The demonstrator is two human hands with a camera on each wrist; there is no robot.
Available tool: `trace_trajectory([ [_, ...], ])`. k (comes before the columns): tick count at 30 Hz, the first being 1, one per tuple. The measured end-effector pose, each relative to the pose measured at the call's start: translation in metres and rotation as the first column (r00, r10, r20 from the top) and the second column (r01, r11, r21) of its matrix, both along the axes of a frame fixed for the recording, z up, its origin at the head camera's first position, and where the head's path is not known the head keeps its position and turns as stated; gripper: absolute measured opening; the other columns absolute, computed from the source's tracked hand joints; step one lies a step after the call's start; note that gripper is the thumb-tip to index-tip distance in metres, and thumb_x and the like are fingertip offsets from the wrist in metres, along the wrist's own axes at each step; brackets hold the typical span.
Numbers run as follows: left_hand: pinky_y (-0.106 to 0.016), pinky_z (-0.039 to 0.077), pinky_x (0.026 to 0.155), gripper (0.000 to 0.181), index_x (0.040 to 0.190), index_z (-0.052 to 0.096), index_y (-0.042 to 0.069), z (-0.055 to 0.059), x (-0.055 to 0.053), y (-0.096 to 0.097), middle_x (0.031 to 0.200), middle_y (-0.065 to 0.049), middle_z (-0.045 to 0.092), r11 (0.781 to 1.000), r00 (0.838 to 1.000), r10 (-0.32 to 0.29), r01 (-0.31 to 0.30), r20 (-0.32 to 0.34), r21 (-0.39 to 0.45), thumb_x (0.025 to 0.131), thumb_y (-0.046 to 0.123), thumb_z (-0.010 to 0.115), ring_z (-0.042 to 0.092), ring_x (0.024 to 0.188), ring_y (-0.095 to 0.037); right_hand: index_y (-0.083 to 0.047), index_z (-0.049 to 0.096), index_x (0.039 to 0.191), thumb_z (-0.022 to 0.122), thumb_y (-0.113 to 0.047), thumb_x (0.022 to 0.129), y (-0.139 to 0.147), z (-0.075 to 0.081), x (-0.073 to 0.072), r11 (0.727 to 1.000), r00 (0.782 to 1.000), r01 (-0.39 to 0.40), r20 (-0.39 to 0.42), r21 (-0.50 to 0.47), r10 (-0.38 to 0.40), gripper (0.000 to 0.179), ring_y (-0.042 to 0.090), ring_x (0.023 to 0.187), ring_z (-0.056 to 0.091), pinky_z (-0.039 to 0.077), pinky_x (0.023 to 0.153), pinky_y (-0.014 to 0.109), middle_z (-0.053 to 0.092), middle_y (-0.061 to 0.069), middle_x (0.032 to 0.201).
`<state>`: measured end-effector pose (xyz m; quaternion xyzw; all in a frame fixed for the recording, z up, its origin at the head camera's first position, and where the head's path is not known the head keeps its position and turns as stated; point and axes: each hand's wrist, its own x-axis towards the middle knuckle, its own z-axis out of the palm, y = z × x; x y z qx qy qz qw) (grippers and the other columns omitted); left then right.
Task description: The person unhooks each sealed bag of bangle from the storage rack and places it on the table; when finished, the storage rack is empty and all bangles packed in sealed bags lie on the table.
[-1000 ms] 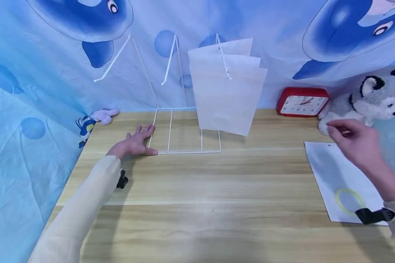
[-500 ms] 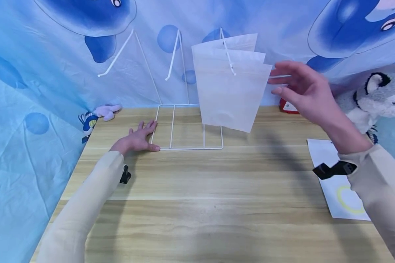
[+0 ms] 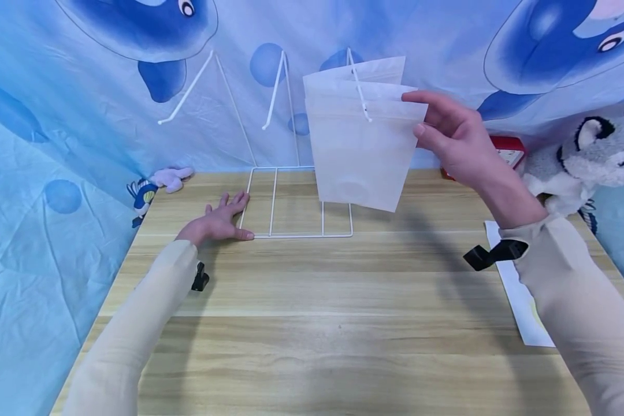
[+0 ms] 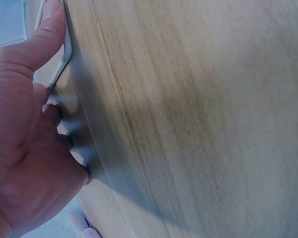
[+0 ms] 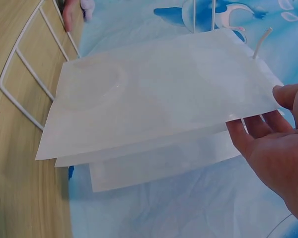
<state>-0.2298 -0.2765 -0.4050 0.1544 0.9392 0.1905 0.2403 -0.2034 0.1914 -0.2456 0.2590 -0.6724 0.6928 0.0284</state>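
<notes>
Several white paper packets (image 3: 364, 150) hang one behind another from the right hook of a white wire rack (image 3: 301, 236). My right hand (image 3: 457, 136) holds the front packet by its right edge near the top, thumb in front and fingers behind. In the right wrist view, the thumb is at the corner of that packet (image 5: 164, 94), whose lower part shows a faint round outline. My left hand (image 3: 218, 222) rests on the left side of the rack's base with fingers spread, thumb along the front wire. The left wrist view shows the thumb against the wire (image 4: 67, 49).
Two other hooks (image 3: 187, 86) of the rack stand to the left. A white packet (image 3: 525, 306) with a yellow ring lies at the right, partly behind my sleeve. A red clock (image 3: 512, 150) and a plush dog (image 3: 577, 156) stand at the back right. A small purple toy (image 3: 171, 178) lies back left.
My right hand has come from above the packet on the table, leftward to the hanging packets, and now takes the front one's edge. The left hand has stayed on the rack.
</notes>
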Motion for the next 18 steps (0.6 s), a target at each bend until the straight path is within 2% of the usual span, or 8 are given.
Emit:
trace_trajectory([
  [3, -0.073, -0.014, 0.106, 0.111, 0.160, 0.001, 0.005, 0.000, 0.000, 0.000, 0.165, -0.017, -0.009, 1.000, 1.000, 0.001, -0.001, -0.003, -0.003, 0.087, 0.042, 0.077, -0.019, 0.146, -0.044, -0.007, 0.062, 0.136, 0.056, 0.007, 0.097, -0.003, -0.001, -0.003, 0.999, 0.999, -0.027, 0.025, -0.047, 0.028, 0.041, 0.024, 0.086, 0.058, 0.056, 0.081, 0.026, 0.058, 0.014, 0.087],
  [5, -0.073, -0.013, 0.106, 0.110, 0.160, 0.001, 0.005, -0.001, 0.000, 0.001, 0.165, -0.018, -0.009, 1.000, 1.000, 0.001, -0.001, 0.002, 0.001, 0.088, 0.040, 0.076, -0.019, 0.146, -0.044, -0.007, 0.063, 0.135, 0.056, 0.007, 0.097, -0.004, -0.001, -0.004, 0.997, 0.998, -0.034, 0.043, -0.066, 0.036, 0.041, 0.023, 0.081, 0.055, 0.057, 0.078, 0.026, 0.053, 0.014, 0.081],
  [7, -0.073, -0.013, 0.106, 0.110, 0.160, 0.001, 0.005, -0.001, 0.001, 0.003, 0.165, -0.019, -0.009, 1.000, 1.000, -0.002, 0.002, 0.004, 0.007, 0.088, 0.040, 0.076, -0.019, 0.146, -0.045, -0.009, 0.063, 0.135, 0.056, 0.007, 0.098, -0.005, -0.001, -0.005, 0.997, 0.998, -0.037, 0.053, -0.063, 0.041, 0.042, 0.023, 0.079, 0.054, 0.055, 0.072, 0.024, 0.055, 0.015, 0.085],
  [9, -0.074, -0.013, 0.106, 0.109, 0.160, 0.001, 0.005, -0.001, 0.001, 0.004, 0.165, -0.019, -0.008, 1.000, 1.000, -0.012, 0.012, 0.003, 0.019, 0.088, 0.041, 0.076, -0.018, 0.146, -0.045, -0.010, 0.063, 0.136, 0.054, 0.006, 0.098, -0.006, -0.002, -0.005, 0.996, 0.996, -0.056, 0.058, -0.066, 0.060, 0.042, 0.024, 0.083, 0.057, 0.055, 0.073, 0.025, 0.060, 0.016, 0.097],
  [13, -0.074, -0.013, 0.106, 0.110, 0.160, 0.001, 0.004, 0.000, 0.003, 0.003, 0.165, -0.019, -0.008, 1.000, 1.000, -0.012, 0.012, -0.008, 0.028, 0.088, 0.041, 0.076, -0.018, 0.145, -0.047, -0.010, 0.062, 0.136, 0.051, 0.004, 0.101, -0.011, -0.002, -0.007, 0.988, 0.989, -0.108, 0.086, -0.109, 0.118, 0.040, 0.031, 0.102, 0.061, 0.056, 0.084, 0.030, 0.057, 0.020, 0.122],
  [17, -0.074, -0.013, 0.105, 0.110, 0.160, 0.001, 0.005, 0.002, 0.003, 0.002, 0.165, -0.019, -0.009, 1.000, 1.000, -0.006, 0.007, -0.006, 0.029, 0.088, 0.041, 0.076, -0.018, 0.145, -0.047, -0.009, 0.064, 0.133, 0.050, 0.002, 0.102, -0.014, 0.000, -0.007, 0.986, 0.985, -0.079, 0.141, -0.147, 0.100, 0.036, 0.031, 0.104, 0.060, 0.056, 0.085, 0.031, 0.055, 0.020, 0.115],
  [18, -0.074, -0.013, 0.106, 0.110, 0.160, 0.001, 0.005, 0.002, 0.002, 0.002, 0.165, -0.019, -0.009, 0.999, 1.000, -0.009, 0.010, -0.005, 0.032, 0.088, 0.042, 0.076, -0.018, 0.145, -0.047, -0.009, 0.065, 0.132, 0.050, 0.001, 0.102, -0.013, 0.001, -0.006, 0.988, 0.985, -0.059, 0.154, -0.143, 0.081, 0.035, 0.028, 0.096, 0.061, 0.055, 0.081, 0.027, 0.055, 0.018, 0.106],
])
